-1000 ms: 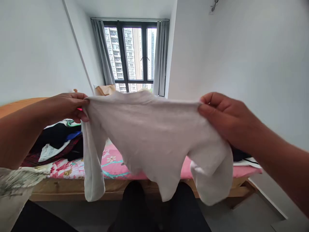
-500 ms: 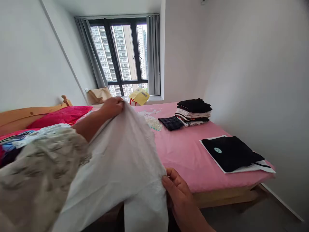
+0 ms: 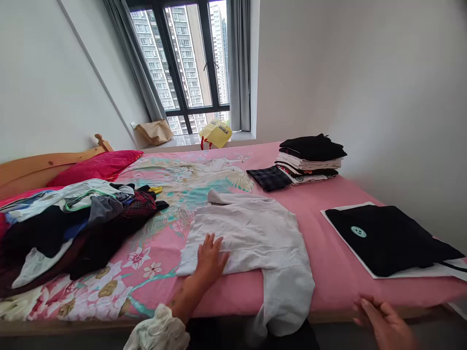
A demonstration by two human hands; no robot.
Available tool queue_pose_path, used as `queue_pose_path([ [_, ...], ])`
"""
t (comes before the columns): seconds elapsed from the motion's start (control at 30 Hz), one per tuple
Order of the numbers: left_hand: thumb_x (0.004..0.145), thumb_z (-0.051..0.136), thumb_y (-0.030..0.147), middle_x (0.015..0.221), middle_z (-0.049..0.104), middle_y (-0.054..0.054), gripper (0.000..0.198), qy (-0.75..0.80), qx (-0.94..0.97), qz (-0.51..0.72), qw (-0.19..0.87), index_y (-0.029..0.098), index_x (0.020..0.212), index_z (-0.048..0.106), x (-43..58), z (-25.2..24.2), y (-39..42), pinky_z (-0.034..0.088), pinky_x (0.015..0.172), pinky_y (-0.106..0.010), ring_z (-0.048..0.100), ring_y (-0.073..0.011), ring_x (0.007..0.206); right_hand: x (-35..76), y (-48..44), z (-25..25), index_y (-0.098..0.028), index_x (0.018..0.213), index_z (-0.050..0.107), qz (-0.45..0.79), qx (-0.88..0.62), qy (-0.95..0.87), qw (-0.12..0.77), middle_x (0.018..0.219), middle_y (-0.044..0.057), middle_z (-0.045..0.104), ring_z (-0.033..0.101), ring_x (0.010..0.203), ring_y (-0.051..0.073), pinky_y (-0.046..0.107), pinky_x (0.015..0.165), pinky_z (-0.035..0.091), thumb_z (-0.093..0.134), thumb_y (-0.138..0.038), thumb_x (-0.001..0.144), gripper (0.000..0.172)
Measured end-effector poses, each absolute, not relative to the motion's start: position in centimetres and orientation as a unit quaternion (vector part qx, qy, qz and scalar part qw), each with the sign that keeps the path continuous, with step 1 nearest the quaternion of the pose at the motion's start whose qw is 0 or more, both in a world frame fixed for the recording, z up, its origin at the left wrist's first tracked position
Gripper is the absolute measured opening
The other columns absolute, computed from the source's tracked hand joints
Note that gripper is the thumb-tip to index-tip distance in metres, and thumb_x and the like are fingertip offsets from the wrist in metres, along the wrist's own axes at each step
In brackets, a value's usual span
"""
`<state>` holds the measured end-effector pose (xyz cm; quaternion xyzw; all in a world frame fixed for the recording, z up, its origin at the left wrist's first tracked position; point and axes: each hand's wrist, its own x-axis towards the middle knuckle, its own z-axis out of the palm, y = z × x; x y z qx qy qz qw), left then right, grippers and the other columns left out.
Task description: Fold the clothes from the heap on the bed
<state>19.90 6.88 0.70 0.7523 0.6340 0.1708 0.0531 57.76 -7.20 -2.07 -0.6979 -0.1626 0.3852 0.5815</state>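
Observation:
A white long-sleeved shirt (image 3: pixel 255 236) lies spread on the pink floral bed sheet (image 3: pixel 160 262), one sleeve hanging over the near edge. My left hand (image 3: pixel 210 257) rests flat on the shirt's left part, fingers spread. My right hand (image 3: pixel 383 323) is low at the bed's near right edge, fingers loosely apart, holding nothing and touching no cloth.
A heap of unfolded clothes (image 3: pixel 69 226) lies at the left. A stack of folded garments (image 3: pixel 310 160) sits at the far right, a black garment on white paper (image 3: pixel 390 238) nearer. A red pillow (image 3: pixel 97 167), wooden headboard, window and two bags stand behind.
The white shirt went from held up in both hands to lying flat on the bed. My right hand let go and dropped to the bed edge; my left hand now presses on the shirt.

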Motion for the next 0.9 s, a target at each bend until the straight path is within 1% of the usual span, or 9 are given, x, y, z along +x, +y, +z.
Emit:
queue_pose_path([
  [0.1, 0.081, 0.05, 0.038, 0.135, 0.046, -0.021, 0.053, 0.718, 0.664, 0.209, 0.027, 0.011, 0.126, 0.049, 12.8, -2.9, 5.3, 0.031, 0.104, -0.054, 0.037, -0.0341, 0.13, 54.7, -4.0, -0.3, -0.02, 0.09, 0.057, 0.364, -0.692, -0.311, 0.54, 0.083, 0.005, 0.064, 0.062, 0.078, 0.021, 0.031, 0.065, 0.054, 0.063, -0.055, 0.062, 0.045],
  [0.2, 0.08, 0.049, 0.042, 0.127, 0.054, -0.017, 0.052, 0.713, 0.634, 0.294, 0.054, 0.011, 0.122, 0.051, 8.8, -4.9, 3.8, 0.035, 0.105, -0.045, 0.047, -0.028, 0.122, 49.4, -0.6, 0.5, -0.022, 0.098, 0.058, 0.326, -0.667, -0.493, 0.453, 0.098, 0.007, 0.065, 0.061, 0.089, 0.023, 0.032, 0.066, 0.052, 0.053, -0.054, 0.076, 0.039],
  [0.27, 0.081, 0.047, 0.042, 0.124, 0.056, -0.014, 0.047, 0.709, 0.611, 0.348, 0.06, 0.013, 0.117, 0.054, 8.1, -5.4, 3.1, 0.037, 0.105, -0.041, 0.049, -0.0254, 0.119, 46.2, 0.8, -0.5, -0.022, 0.102, 0.058, 0.257, -0.639, -0.599, 0.408, 0.105, 0.008, 0.063, 0.058, 0.098, 0.025, 0.036, 0.075, 0.051, 0.05, -0.049, 0.08, 0.036],
  [0.37, 0.081, 0.046, 0.043, 0.118, 0.057, -0.014, 0.042, 0.718, 0.585, 0.374, 0.052, 0.014, 0.108, 0.059, 8.5, -5.5, 3.0, 0.037, 0.103, -0.042, 0.05, -0.0261, 0.115, 43.4, 1.3, -3.8, -0.021, 0.104, 0.058, 0.119, -0.61, -0.695, 0.362, 0.106, 0.01, 0.062, 0.055, 0.103, 0.027, 0.045, 0.09, 0.043, 0.054, -0.048, 0.079, 0.036],
  [0.47, 0.08, 0.044, 0.044, 0.107, 0.06, -0.014, 0.036, 0.727, 0.583, 0.36, 0.043, 0.015, 0.092, 0.062, 8.9, -5.1, 3.5, 0.039, 0.098, -0.041, 0.052, -0.0269, 0.108, 42.9, 0.9, -6.3, -0.022, 0.109, 0.056, 0.029, -0.609, -0.721, 0.33, 0.111, 0.01, 0.059, 0.052, 0.107, 0.028, 0.047, 0.095, 0.038, 0.057, -0.05, 0.079, 0.041],
  [0.57, 0.078, 0.045, 0.048, 0.088, 0.06, -0.011, 0.033, 0.733, 0.586, 0.343, 0.045, 0.018, 0.074, 0.059, 9.0, -4.7, 3.9, 0.042, 0.091, -0.041, 0.054, -0.0272, 0.095, 43.0, 0.6, -6.6, -0.022, 0.11, 0.054, 0.004, -0.61, -0.725, 0.321, 0.112, 0.01, 0.058, 0.051, 0.108, 0.026, 0.044, 0.095, 0.039, 0.055, -0.05, 0.081, 0.041],
  [0.73, 0.075, 0.044, 0.053, 0.079, 0.059, -0.008, 0.04, 0.73, 0.595, 0.329, 0.07, 0.02, 0.058, 0.058, 8.5, -3.2, 3.8, 0.044, 0.082, -0.035, 0.056, -0.0241, 0.085, 42.9, 0.6, -6.1, -0.022, 0.109, 0.055, 0.01, -0.609, -0.723, 0.325, 0.111, 0.009, 0.059, 0.051, 0.107, 0.025, 0.044, 0.095, 0.039, 0.055, -0.048, 0.081, 0.038],
  [0.8, 0.074, 0.043, 0.052, 0.071, 0.058, -0.005, 0.039, 0.733, 0.593, 0.325, 0.071, 0.021, 0.051, 0.053, 7.9, -2.6, 3.1, 0.044, 0.076, -0.032, 0.056, -0.0211, 0.076, 43.1, 0.5, -6.1, -0.021, 0.109, 0.055, 0.028, -0.605, -0.724, 0.33, 0.111, 0.009, 0.059, 0.051, 0.108, 0.025, 0.044, 0.096, 0.039, 0.057, -0.047, 0.08, 0.038],
  [0.9, 0.073, 0.044, 0.05, 0.06, 0.053, -0.002, 0.039, 0.748, 0.581, 0.316, 0.055, 0.022, 0.046, 0.046, 6.7, -2.2, 0.8, 0.043, 0.071, -0.033, 0.053, -0.0199, 0.066, 43.4, 0.2, -5.7, -0.019, 0.108, 0.056, 0.079, -0.594, -0.721, 0.348, 0.108, 0.009, 0.06, 0.054, 0.105, 0.024, 0.042, 0.094, 0.042, 0.055, -0.043, 0.081, 0.035],
])
